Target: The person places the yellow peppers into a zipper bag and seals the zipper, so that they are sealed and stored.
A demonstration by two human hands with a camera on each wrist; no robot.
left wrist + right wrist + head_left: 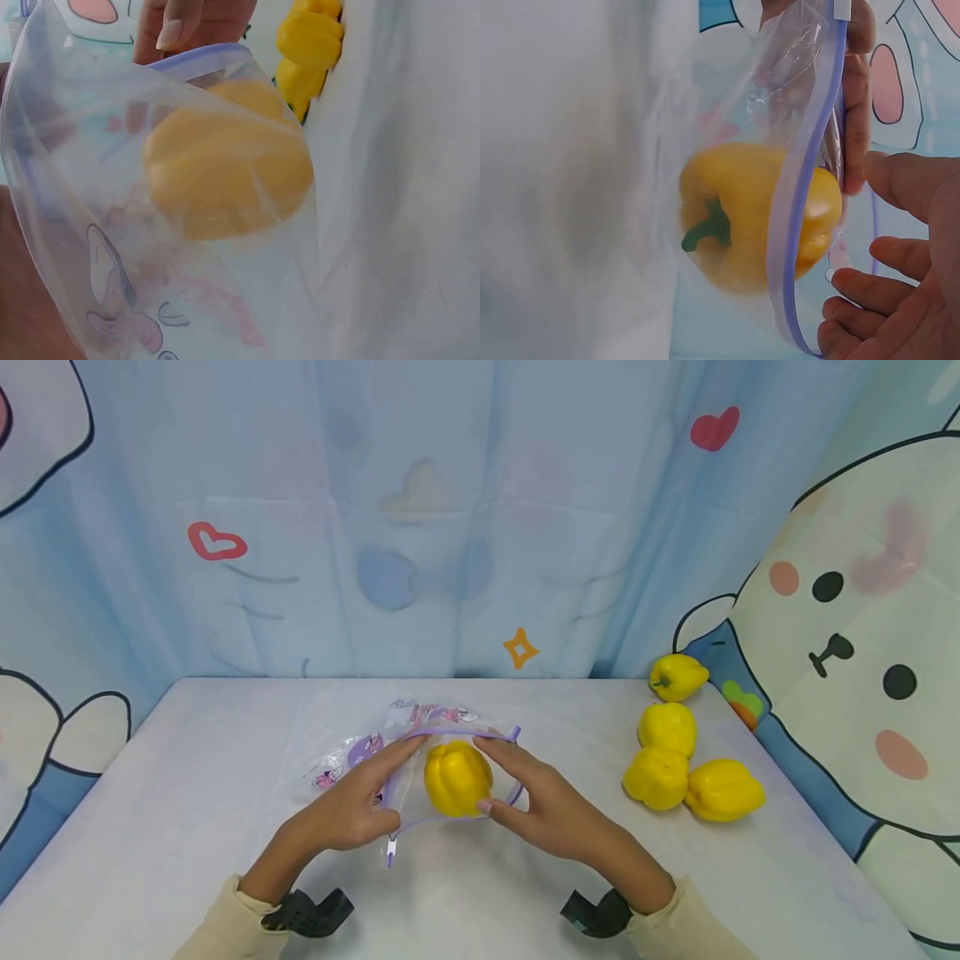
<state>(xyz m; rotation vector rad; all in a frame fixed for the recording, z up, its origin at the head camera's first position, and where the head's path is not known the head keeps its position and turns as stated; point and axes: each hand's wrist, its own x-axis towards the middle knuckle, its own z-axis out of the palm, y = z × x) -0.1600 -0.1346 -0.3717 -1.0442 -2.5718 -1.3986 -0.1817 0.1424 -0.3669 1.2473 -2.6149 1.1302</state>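
A yellow bell pepper (457, 778) with a green stem (709, 226) sits inside a clear zip bag (727, 97) with a purple zip edge (804, 202). The bag's mouth gapes toward the camera. My left hand (351, 806) touches the mouth's left side, its thumb and forefinger spread wide. At the right side of the mouth, my right hand (543, 797) has its thumb and fingers apart, with the thumb tip beside the pepper. The right wrist view shows the right fingers (870, 292) loosely bent beside the zip edge, gripping nothing.
Several other yellow bell peppers (656, 777) lie grouped on the right part of the white table (165, 827). The bag's printed end (375, 743) spreads toward the back left. A blue patterned curtain (450, 527) hangs behind the table.
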